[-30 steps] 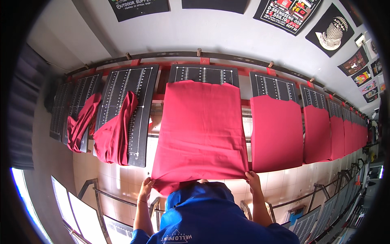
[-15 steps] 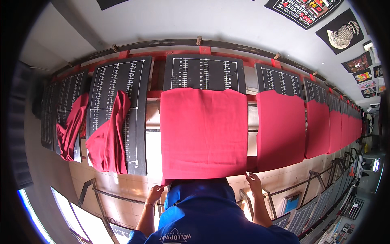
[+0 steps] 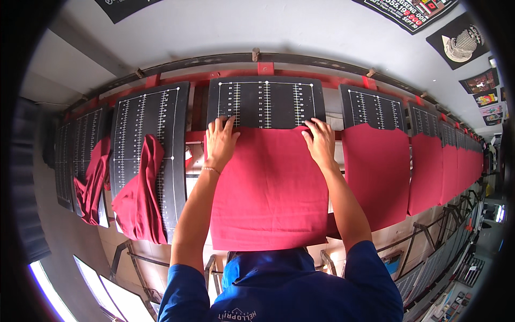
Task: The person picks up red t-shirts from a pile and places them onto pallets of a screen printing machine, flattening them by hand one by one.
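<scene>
- Step in hand, by my judgement: settling the cloth [image 3: 268, 188], which lies spread over the middle board [image 3: 279, 102], its top edge leaving the board's 12 o'clock end uncovered.
- Left hand [image 3: 220, 144]: at the cloth's 10 o'clock corner, thumb and fingers spread wide.
- Right hand [image 3: 321, 142]: at its 2 o'clock corner, likewise spread; whether a fold is pinched beneath either, I cannot tell.
- A next move would seem to call for even pressure at both corners, keeping the edge straight.
- Crumpled cloths [image 3: 140, 193]: two, towards 9 o'clock.
- Left boards [image 3: 126, 134]: three, also there.
- Flat cloths [image 3: 375, 172]: at least three towards 3 o'clock; farther ones merge, so no sure count.
</scene>
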Demonstrator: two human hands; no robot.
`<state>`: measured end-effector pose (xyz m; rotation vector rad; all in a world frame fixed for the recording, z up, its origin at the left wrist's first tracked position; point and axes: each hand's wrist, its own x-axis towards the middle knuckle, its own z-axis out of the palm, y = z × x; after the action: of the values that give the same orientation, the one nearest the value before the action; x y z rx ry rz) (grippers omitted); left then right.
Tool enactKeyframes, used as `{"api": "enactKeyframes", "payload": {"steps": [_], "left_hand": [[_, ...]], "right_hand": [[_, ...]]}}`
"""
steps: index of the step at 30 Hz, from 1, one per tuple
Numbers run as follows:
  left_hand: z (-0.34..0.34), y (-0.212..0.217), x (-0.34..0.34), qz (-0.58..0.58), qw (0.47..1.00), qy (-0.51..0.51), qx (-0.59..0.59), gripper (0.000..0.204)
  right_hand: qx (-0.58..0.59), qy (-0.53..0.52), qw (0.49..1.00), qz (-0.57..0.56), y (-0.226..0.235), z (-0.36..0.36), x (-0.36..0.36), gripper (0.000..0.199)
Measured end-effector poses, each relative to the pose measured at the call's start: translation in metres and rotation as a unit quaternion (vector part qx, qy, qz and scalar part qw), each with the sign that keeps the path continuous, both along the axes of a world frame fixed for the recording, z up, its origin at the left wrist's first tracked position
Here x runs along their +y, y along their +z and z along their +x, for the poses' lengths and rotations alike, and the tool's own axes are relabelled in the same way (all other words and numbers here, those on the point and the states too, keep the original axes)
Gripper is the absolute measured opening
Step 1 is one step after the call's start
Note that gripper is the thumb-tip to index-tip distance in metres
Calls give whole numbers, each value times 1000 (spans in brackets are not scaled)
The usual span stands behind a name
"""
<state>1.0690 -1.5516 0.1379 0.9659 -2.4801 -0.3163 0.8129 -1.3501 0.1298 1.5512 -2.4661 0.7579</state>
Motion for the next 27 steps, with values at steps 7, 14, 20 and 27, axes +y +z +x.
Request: {"api": "enactKeyframes", "payload": {"steps": [7,14,20,27], "left_hand": [[-1,-8,-33,107,993,-56,15,15],[-4,-8,-56,73,993,-91,-29,24],[-5,-11,-61,72,992,-101,-21,25],[-9,-12,-64,74,992,-89,-51,23]], "right_hand": [[-68,29,997,-37,-1,-19,-8,10],[-61,41,997,-15,-10,-29,-25,14],[-52,30,998,-14,-9,-29,-29,15],[-41,23,999,-14,-12,-31,-30,15]]}}
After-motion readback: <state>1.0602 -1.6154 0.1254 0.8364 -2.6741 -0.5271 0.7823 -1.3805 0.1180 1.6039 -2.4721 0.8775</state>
